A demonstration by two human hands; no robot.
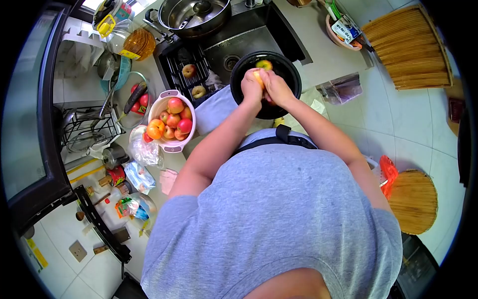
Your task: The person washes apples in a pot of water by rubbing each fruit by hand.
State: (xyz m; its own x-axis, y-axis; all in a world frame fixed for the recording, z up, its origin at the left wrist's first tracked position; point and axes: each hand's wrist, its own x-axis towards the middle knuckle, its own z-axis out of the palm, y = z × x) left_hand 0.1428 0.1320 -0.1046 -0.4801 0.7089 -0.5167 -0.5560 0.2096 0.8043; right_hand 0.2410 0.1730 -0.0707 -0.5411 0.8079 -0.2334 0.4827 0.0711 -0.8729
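Over a black basin (294,74) at the front of the sink, my left hand (251,88) and my right hand (277,88) close together around a yellowish apple (258,77). Fingers cover most of it. Just beyond my hands, a yellow-green and red apple (264,65) sits in the basin. Part of something reddish shows beneath my hands, too hidden to name. To the left stands a white colander (173,148) piled with several red and orange apples (173,120). Two more apples, one reddish (189,71) and one pale (198,92), rest on the black rack by the sink.
Behind the basin is the dark sink (244,42), with a large lidded pot (194,17) at its far left. An oil jug (137,44) stands on the left counter. A small basket (343,32) sits at the right; a cloth (215,108) hangs over the front edge.
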